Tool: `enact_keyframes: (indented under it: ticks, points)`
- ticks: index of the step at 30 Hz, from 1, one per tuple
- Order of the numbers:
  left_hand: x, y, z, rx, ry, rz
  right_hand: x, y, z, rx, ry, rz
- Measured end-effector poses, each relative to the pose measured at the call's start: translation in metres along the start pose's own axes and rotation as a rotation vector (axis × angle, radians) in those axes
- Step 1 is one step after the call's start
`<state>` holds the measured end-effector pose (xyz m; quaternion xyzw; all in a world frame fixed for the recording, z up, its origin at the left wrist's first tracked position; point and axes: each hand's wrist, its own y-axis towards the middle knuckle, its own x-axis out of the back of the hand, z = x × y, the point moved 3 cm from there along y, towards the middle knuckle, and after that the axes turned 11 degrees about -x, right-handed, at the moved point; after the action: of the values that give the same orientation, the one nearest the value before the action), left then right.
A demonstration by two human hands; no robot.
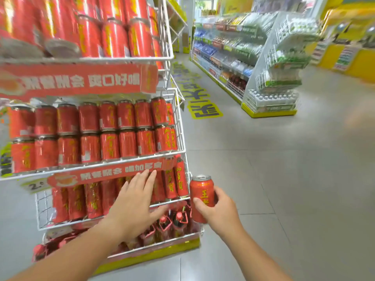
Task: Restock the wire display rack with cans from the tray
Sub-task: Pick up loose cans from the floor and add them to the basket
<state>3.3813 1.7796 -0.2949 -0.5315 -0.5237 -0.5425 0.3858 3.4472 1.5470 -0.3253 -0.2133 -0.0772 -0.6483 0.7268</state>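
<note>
A white wire display rack (pixel 183 151) fills the left side, its shelves packed with rows of red cans (pixel 109 131). My right hand (pixel 220 212) grips one upright red can (pixel 202 196) with yellow lettering, just right of the rack's third shelf. My left hand (pixel 135 201) is spread flat, fingers apart, against the cans on that third shelf (pixel 172 184). No tray is in view.
Red banners (pixel 81 80) run along the shelf fronts. The bottom tier holds red-capped bottles (pixel 172 222) over a yellow base. Grey tiled floor (pixel 284 179) stretches right. A shelf aisle and a wire rack of bottled goods (pixel 278 74) stand at the back right.
</note>
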Motion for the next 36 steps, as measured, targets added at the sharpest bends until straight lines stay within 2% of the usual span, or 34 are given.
enact_keyframes:
  ticks: [8, 13, 17, 25, 32, 36]
  points:
    - [0.185, 0.001, 0.024, 0.014, 0.063, -0.104, 0.038, -0.045, 0.196, 0.140, -0.005, -0.001]
    - [0.274, -0.016, 0.049, 0.067, 0.132, -0.127, 0.037, -0.061, 0.298, 0.185, -0.006, -0.035]
    - [0.322, -0.032, 0.081, 0.153, 0.218, -0.075, 0.026, -0.065, 0.362, 0.208, 0.002, -0.032]
    - [0.349, -0.039, 0.150, 0.294, 0.224, -0.027, -0.018, -0.046, 0.446, 0.267, -0.031, 0.010]
    - [0.329, -0.022, 0.173, 0.356, 0.196, 0.024, -0.058, 0.004, 0.472, 0.236, -0.077, 0.097]
    - [0.333, -0.014, 0.174, 0.379, 0.295, 0.047, -0.073, 0.029, 0.480, 0.226, -0.122, 0.089]
